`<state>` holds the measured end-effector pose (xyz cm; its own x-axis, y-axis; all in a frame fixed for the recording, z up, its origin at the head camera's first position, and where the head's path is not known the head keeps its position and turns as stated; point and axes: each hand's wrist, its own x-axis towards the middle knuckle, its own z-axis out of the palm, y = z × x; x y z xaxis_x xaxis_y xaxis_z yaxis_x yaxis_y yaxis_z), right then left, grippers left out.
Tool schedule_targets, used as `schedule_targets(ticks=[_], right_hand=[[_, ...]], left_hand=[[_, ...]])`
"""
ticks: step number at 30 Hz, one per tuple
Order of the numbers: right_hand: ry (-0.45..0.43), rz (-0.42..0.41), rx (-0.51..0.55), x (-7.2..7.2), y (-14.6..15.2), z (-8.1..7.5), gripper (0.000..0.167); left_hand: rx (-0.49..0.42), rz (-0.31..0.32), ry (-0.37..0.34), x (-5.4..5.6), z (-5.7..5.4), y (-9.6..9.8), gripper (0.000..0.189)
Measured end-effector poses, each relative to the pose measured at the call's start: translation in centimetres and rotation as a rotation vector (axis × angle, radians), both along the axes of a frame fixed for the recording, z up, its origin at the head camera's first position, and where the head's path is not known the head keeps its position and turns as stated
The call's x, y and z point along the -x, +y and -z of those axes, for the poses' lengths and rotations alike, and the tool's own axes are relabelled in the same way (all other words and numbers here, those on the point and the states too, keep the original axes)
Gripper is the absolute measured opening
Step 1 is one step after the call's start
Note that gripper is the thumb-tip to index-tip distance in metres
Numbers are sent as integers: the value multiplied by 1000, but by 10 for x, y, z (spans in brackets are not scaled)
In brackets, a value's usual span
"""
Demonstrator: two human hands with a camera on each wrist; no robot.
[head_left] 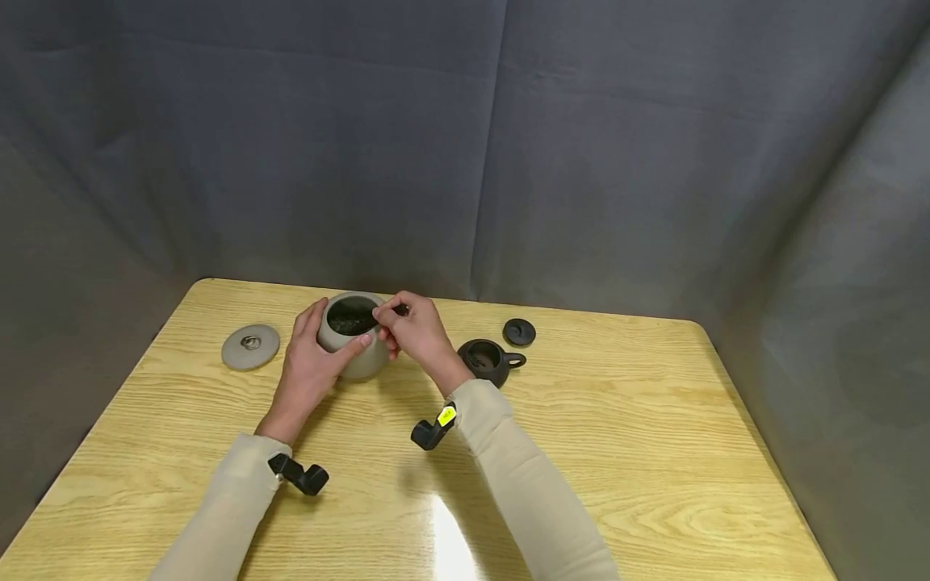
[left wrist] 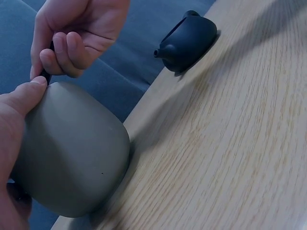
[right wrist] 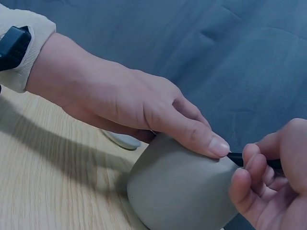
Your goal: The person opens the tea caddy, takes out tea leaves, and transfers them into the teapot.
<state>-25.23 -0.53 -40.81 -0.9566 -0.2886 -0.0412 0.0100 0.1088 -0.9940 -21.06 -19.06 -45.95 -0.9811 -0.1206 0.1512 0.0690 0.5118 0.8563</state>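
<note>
A grey rounded jar (head_left: 363,365) is at the back left of the table, its mouth showing dark loose contents that look like tea leaves. My left hand (head_left: 308,367) holds the jar from the left, thumb on the near side of its rim. At the right of the rim, my right hand (head_left: 421,331) pinches a thin black utensil (right wrist: 235,158). Its far end is hidden, so its exact kind is unclear. Close to the right forearm stands a small dark teapot (head_left: 490,375), uncovered, with some dark bits inside; the left wrist view shows its spout.
Left of the jar lies a grey round lid (head_left: 250,347) with a knob. A small black lid (head_left: 519,332) rests behind the teapot. The wooden table (head_left: 639,452) ends at the back near a grey curtain (head_left: 349,161).
</note>
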Motion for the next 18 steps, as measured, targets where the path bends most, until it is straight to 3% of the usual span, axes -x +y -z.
schedule_targets(ticks=[18], right_hand=[[39, 56, 32, 3, 16, -4, 11]], left_hand=[[21, -4, -2, 1, 0, -1, 104]])
